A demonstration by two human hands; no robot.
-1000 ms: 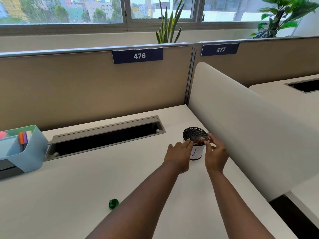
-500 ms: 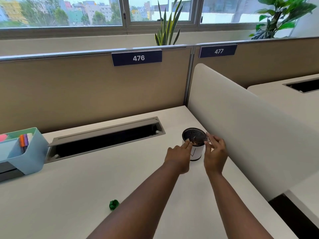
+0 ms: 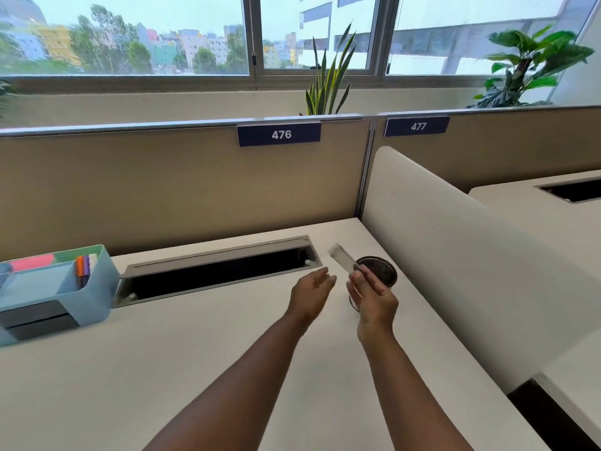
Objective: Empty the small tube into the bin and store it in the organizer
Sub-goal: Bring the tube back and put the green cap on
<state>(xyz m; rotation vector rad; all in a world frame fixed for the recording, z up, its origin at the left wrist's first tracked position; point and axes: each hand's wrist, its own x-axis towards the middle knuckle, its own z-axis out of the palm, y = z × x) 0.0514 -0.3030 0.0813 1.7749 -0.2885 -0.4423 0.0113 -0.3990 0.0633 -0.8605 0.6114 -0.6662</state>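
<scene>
Now, head view: right hand (image 3: 374,296) gripping small clear plastic tube (image 3: 342,261), tilted, just beside round black mesh bin (image 3: 385,271). Left hand (image 3: 311,292) open, empty. Risks: slick tube slipping mid-carry; long reach across white tabletop (image 3: 195,369) to light-blue plastic organizer (image 3: 94,288).

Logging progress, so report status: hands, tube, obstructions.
Right hand shut on clear tube, tilted beside mesh bin. Left hand open, empty. Blue organizer far left; desk between shows no obstruction.
</scene>
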